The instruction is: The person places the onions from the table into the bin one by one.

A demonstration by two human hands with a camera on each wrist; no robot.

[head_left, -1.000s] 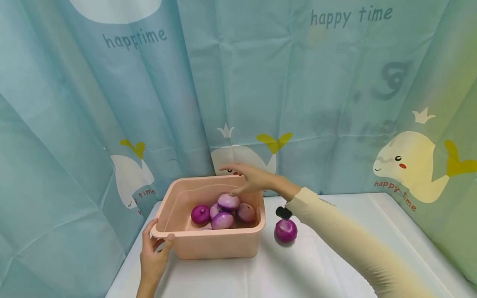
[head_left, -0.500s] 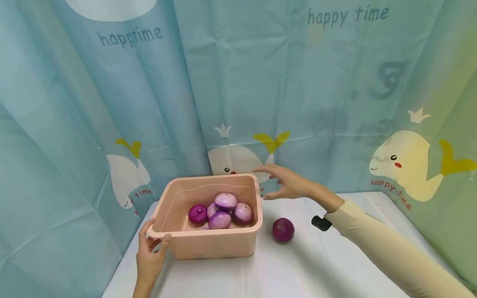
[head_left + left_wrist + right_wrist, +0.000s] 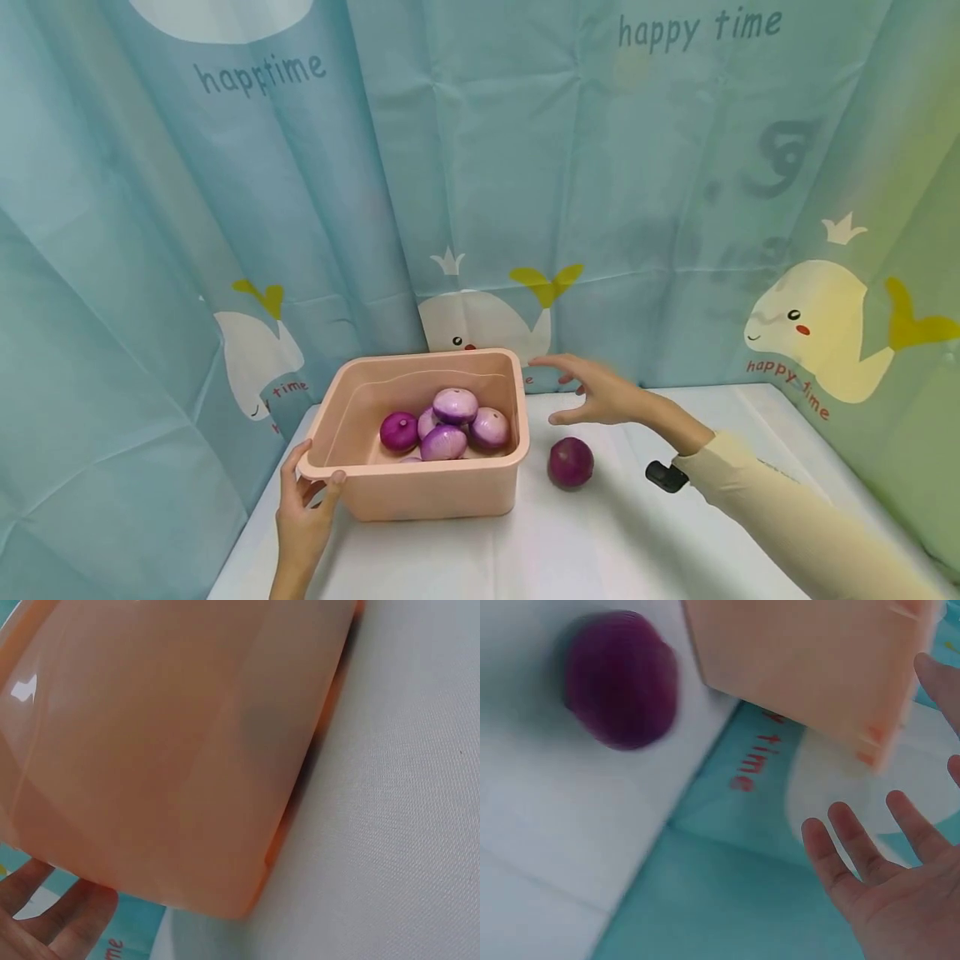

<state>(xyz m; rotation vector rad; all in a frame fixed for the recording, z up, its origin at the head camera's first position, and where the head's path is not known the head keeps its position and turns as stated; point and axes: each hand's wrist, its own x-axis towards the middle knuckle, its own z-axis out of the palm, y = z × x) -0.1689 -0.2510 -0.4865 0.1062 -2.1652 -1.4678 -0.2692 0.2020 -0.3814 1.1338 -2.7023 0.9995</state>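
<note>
At the near left corner of a pink plastic bin [image 3: 431, 493], my left hand [image 3: 302, 521] grips the rim, thumb at the front and fingers along the left side. Its fingertips [image 3: 94, 915] show beside the bin wall in the left wrist view. Several purple onions [image 3: 442, 442] are heaped inside the bin. One more onion [image 3: 571, 462] sits on the table right of the bin. My right hand [image 3: 596, 393] hovers above and behind that onion with its fingers spread and holds nothing; the right wrist view shows the onion [image 3: 622, 679] apart from the fingers.
A white cloth covers the table [image 3: 600, 542]. Behind it hangs a blue curtain [image 3: 510, 183] with whale prints, close to the bin's back edge. A small black device [image 3: 666, 477] is at my right wrist, by the cream sleeve [image 3: 780, 508].
My right hand has moved from above the onions in the bin out to the right, past the rim, and lowered toward the onion on the table. My left hand stays at the bin's corner.
</note>
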